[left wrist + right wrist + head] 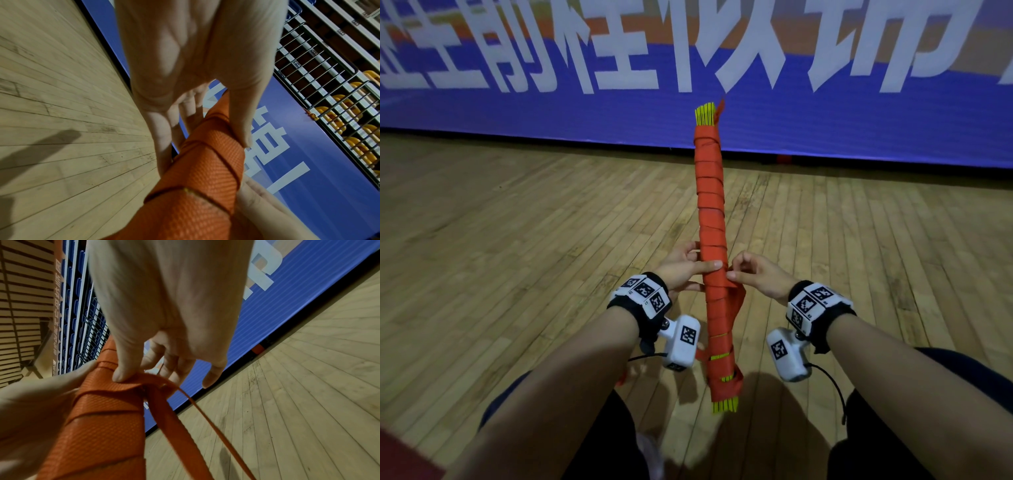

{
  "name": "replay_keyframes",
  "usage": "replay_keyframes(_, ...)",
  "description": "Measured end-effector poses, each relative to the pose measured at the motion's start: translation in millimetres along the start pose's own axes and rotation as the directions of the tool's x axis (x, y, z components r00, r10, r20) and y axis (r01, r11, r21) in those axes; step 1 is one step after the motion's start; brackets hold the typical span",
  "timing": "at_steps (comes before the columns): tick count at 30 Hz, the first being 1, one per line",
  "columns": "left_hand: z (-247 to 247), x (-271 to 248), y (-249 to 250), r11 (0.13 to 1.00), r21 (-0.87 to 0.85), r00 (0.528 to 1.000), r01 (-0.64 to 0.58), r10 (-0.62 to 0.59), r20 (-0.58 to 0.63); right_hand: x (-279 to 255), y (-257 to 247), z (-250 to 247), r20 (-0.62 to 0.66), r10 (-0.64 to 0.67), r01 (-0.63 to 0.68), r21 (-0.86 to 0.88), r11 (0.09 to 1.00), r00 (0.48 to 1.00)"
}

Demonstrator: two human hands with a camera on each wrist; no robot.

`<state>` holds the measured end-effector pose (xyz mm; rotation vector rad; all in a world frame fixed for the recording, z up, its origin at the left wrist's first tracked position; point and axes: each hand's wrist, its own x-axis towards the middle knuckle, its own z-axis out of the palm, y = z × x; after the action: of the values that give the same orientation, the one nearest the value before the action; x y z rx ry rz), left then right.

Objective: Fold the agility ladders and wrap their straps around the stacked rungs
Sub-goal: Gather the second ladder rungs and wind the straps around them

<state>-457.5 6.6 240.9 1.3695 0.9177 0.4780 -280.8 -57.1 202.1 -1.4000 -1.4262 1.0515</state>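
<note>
So, head view: the bundle of stacked rungs [712, 253] runs straight up the middle of the frame, from just above my lap to the bottom edge of the blue banner [859, 113] at the top. It's held up off the wooden floor [517, 212], and orange strap [710, 192] covers nearly its whole length in overlapping turns. Only the yellow rung ends [705, 113] poke out at the top, with a matching yellow tuft at the bottom.

My left hand [681, 269] grips the bundle a bit below center frame. The thumb lies flat across the front of the wraps and the other fingers curl around the back. In the left wrist view you can see that better: thumb [240, 123] pressed on the right side of the orange webbing [205, 170], fingers [164, 138] close together down the left side.

My right hand [755, 275] is just on the other side, touching the bundle at the same height. It's pinching the strap right where it comes off the bundle. In the right wrist view the thumb tip [121, 374] presses down on the strap's top edge [144, 381], the other fingers hang loosely curled behind it, and I can't tell which one closes the pinch underneath. From there a loose strap tail [174, 434] drops toward the lower right of that frame.

Behind the banner there's railing [308, 73] and some yellow seats [353, 146].
</note>
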Motion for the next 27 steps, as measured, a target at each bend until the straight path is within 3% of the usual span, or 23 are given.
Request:
replay_keyframes(13,10,2,-2,0.999,-0.054,1.000,-0.001,0.001,-0.017,1,3,1,0.059,0.093,-0.086,-0.106,0.991,0.994)
replay_keyframes(21,11,5,-2,0.997,-0.074,1.000,-0.013,0.011,-0.026,2,1,-1,-0.083,0.058,-0.072,-0.172,0.982,0.995)
replay_keyframes(27,11,5,1,0.996,-0.080,0.998,-0.050,0.047,-0.038,-1,-4,-8,-0.071,0.065,-0.074,-0.142,0.987,0.995)
